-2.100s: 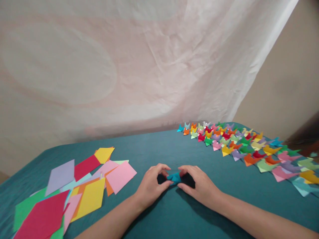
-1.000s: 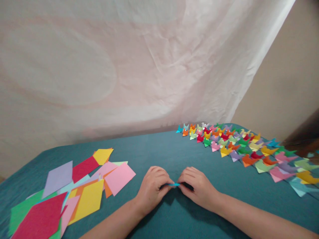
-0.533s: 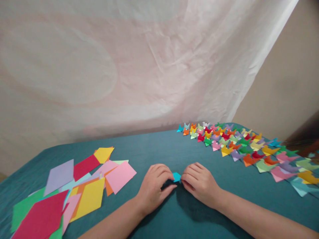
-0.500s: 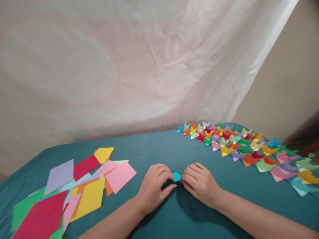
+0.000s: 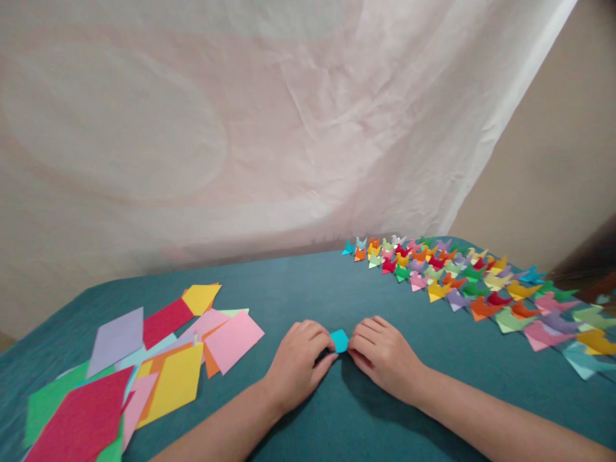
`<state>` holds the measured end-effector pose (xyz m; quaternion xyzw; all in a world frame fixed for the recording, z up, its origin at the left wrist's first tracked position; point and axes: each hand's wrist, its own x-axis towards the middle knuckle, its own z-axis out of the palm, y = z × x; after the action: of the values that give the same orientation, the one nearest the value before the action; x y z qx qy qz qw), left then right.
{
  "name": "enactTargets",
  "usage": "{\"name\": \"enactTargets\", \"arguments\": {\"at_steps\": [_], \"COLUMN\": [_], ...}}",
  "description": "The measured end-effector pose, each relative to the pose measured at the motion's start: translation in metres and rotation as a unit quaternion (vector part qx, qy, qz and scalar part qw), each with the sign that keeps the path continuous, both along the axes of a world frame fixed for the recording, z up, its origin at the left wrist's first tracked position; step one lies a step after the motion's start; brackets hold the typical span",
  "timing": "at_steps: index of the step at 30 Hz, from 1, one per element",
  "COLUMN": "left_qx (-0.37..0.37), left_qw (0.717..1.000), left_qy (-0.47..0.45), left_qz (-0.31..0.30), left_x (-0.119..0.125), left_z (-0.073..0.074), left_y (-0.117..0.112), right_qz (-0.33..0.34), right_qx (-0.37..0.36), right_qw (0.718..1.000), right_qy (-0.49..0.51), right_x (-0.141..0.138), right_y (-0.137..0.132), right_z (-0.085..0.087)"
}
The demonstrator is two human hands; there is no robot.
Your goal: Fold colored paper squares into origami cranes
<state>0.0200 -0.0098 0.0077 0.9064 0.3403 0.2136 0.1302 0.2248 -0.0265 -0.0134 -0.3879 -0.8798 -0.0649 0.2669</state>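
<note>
Left hand (image 5: 301, 364) — back upward, forearm slanting in from the near side, fingers and thumb pinching one edge of a folded blue paper (image 5: 339, 341). Right hand (image 5: 385, 359) — roughly mirrored, fingers curled, gripping the opposite edge. Blue paper: between both hands, over the middle of the worktop (image 5: 289, 289).

Both forearms (image 5: 481, 417) and all visible fingers (image 5: 369, 346) are bare.

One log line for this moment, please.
left hand: at left edge of blue paper | right hand: at its right edge | left: coloured sheets | right: folded paper birds
</note>
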Motion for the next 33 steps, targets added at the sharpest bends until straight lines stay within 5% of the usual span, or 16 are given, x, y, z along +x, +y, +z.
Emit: {"name": "enactTargets", "arguments": {"at_steps": [9, 17, 33], "left_qx": [-0.014, -0.026, -0.040], "left_qw": [1.000, 0.999, 0.999], "left_qy": [0.015, 0.020, 0.032], "left_qz": [-0.002, 0.001, 0.006], "left_x": [0.000, 0.001, 0.002], "left_z": [0.001, 0.003, 0.005], "left_y": [-0.001, -0.001, 0.000], "right_qz": [0.019, 0.002, 0.002], "right_qx": [-0.101, -0.232, -0.284], "right_qw": [0.992, 0.954, 0.935], "right_qy": [0.072, 0.191, 0.211], "right_x": [0.004, 0.009, 0.009], "right_y": [0.000, 0.015, 0.021], "right_z": [0.002, 0.000, 0.002]}}
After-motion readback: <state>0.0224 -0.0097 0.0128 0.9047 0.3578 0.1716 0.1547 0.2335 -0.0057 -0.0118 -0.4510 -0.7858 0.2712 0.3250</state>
